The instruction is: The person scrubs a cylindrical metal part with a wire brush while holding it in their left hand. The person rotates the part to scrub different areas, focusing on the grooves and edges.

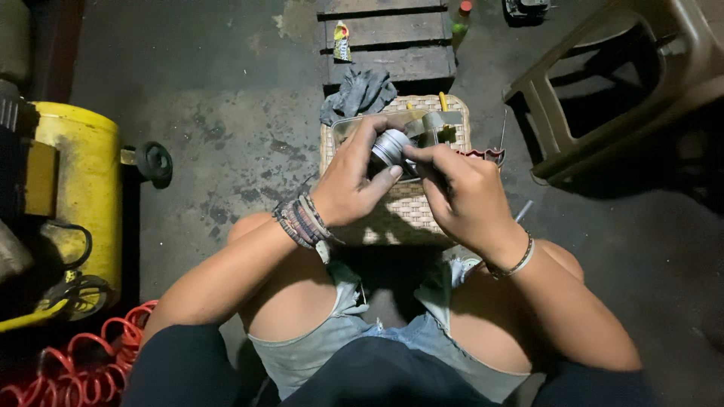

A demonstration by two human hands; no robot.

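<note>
Both your hands work one small ribbed metal cylinder (390,146) at 12 o'clock, above woven stool (407,207). Left hand (353,177) clasps it; right hand (456,188) pinches its end. Likely fitting step; next needs steady twist.

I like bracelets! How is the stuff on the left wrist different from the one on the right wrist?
The left wrist bands are a thick stack of several dark, striped ones; the right wrist bracelet is one thin, pale band. The stack covers a wide stretch of the wrist, while the thin one sits as a single narrow line. Both sit just behind the hands, and the left hand and right hand share hold of a small silver metal part.
</note>
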